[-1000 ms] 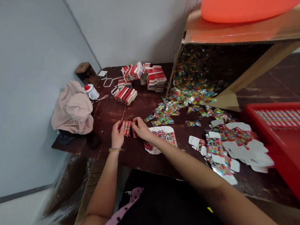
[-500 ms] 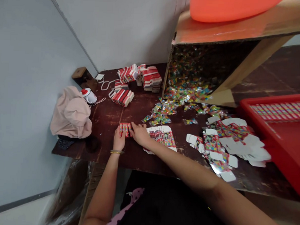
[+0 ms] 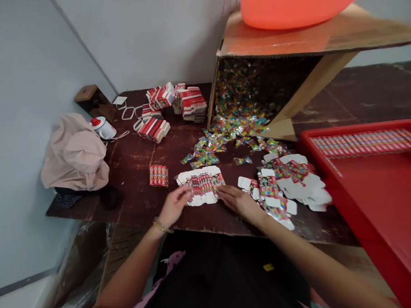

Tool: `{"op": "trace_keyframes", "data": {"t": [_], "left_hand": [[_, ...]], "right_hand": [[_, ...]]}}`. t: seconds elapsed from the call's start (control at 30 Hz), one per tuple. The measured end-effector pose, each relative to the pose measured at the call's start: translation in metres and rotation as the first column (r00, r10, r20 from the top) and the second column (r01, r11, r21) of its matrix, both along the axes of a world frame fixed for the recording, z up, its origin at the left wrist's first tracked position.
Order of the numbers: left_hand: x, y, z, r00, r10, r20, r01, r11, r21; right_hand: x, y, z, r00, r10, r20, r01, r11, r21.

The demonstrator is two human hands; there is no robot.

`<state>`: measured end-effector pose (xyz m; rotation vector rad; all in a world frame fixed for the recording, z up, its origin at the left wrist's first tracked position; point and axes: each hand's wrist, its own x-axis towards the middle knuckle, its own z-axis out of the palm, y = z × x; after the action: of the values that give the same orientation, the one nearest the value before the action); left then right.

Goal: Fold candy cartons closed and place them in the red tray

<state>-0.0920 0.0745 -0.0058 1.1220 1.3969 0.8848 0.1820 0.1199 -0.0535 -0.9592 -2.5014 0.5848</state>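
Both my hands are at a fanned row of flat, unfolded candy boxes (image 3: pixel 204 185), red with white flaps, lying on the dark table. My left hand (image 3: pixel 176 205) is at the row's left end, fingers loosely bent and apart, with nothing visible in them. At the right end, my right hand (image 3: pixel 240 203) has its fingers stretched out, the tips against the last box. Left of the row stands a small group of filled red candy boxes (image 3: pixel 158 176), side by side and apart from both hands.
Wrapped candies (image 3: pixel 205 149) spill from a cardboard box (image 3: pixel 288 53) lying on its side. More flat boxes (image 3: pixel 275 189) are piled at right, beside a red tray (image 3: pixel 367 197) holding rows of boxes. Bundled cartons (image 3: pixel 190 103), a white cup (image 3: pixel 103 127) and pink cloth (image 3: pixel 79 153) are further left.
My hands have let go of the small group of red boxes and moved right to the fanned flat boxes. The view has shifted to the right.
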Motion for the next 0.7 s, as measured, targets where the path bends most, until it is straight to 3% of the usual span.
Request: {"op": "trace_keyframes", "data": {"t": [0.03, 0.1, 0.17, 0.2, 0.23, 0.3, 0.37, 0.43, 0.53, 0.7], "left_hand": [[0.015, -0.002, -0.003, 0.982, -0.067, 0.177, 0.090, 0.988, -0.126], [0.041, -0.004, -0.010, 0.856, -0.062, 0.514, 0.244, 0.924, -0.294], [0.061, -0.007, -0.015, 0.717, 0.024, 0.697, 0.301, 0.891, -0.340], [0.068, -0.008, -0.017, 0.687, 0.059, 0.724, 0.286, 0.894, -0.344], [0.074, -0.010, -0.018, 0.695, 0.085, 0.714, 0.248, 0.904, -0.349], [0.082, -0.014, -0.018, 0.771, 0.073, 0.633, 0.206, 0.912, -0.356], [0.086, -0.017, -0.016, 0.821, -0.044, 0.570, 0.287, 0.894, -0.345], [0.088, -0.020, -0.012, 0.830, -0.122, 0.545, 0.349, 0.875, -0.336], [0.087, -0.020, -0.009, 0.850, -0.126, 0.511, 0.340, 0.873, -0.350], [0.081, -0.018, -0.011, 0.841, -0.225, 0.492, 0.438, 0.817, -0.376]], "right_hand": [[0.001, -0.009, 0.003, 0.998, -0.031, -0.051, 0.033, 0.999, 0.039], [-0.004, -0.030, 0.015, 0.986, -0.067, -0.152, 0.084, 0.990, 0.111], [-0.012, -0.051, 0.030, 0.977, -0.003, -0.212, 0.035, 0.989, 0.146], [-0.016, -0.058, 0.036, 0.973, 0.038, -0.228, -0.007, 0.991, 0.136], [-0.019, -0.063, 0.041, 0.968, 0.053, -0.244, -0.025, 0.993, 0.114], [-0.022, -0.063, 0.047, 0.963, -0.044, -0.267, 0.059, 0.997, 0.048], [-0.021, -0.053, 0.048, 0.949, -0.161, -0.271, 0.166, 0.986, -0.007], [-0.020, -0.044, 0.047, 0.948, -0.165, -0.273, 0.158, 0.986, -0.048], [-0.023, -0.043, 0.046, 0.940, -0.145, -0.309, 0.112, 0.986, -0.124], [-0.028, -0.057, 0.050, 0.901, -0.283, -0.330, 0.120, 0.892, -0.435]]}}
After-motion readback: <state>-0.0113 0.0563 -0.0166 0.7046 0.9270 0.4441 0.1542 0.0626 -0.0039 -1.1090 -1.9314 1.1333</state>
